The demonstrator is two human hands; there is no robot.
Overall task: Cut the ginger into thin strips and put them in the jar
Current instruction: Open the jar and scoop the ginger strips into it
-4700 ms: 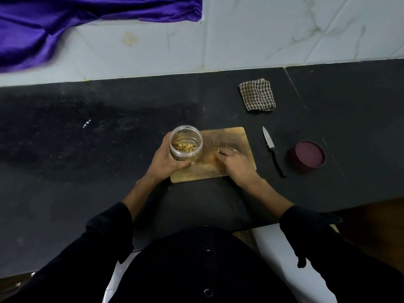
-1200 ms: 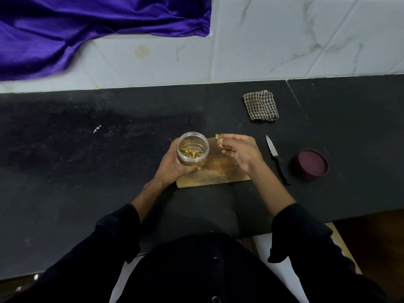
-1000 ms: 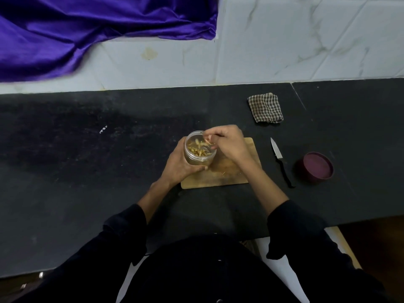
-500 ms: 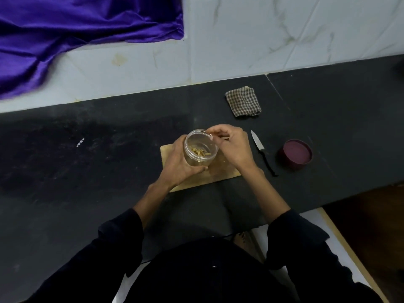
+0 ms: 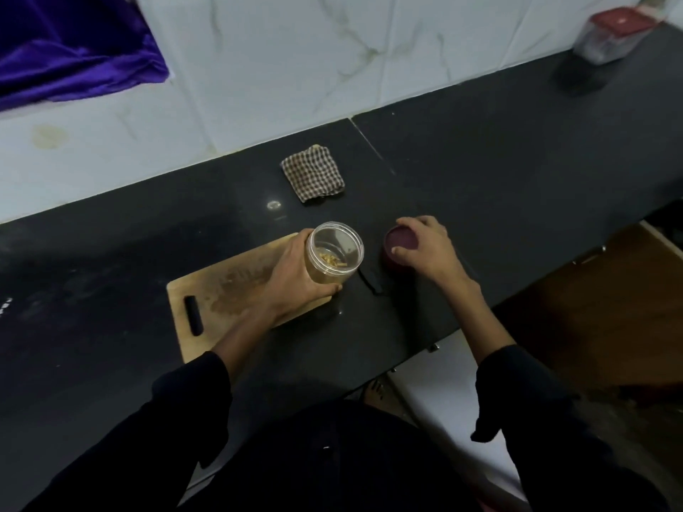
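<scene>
Fingers (image 5: 295, 286) grip upright jar (image 5: 334, 257), mouth facing up.

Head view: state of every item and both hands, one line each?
jar: open, no lid, ginger strips at bottom, held tilted
ginger strips: inside jar
left hand: grips jar
maroon lid: off jar, on counter
right hand: fingers curled round the lid
cutting board: flat on counter, stained
knife: on counter, mostly hidden behind jar
checked cloth: folded, on counter
red-lidded container: closed, far right
</scene>
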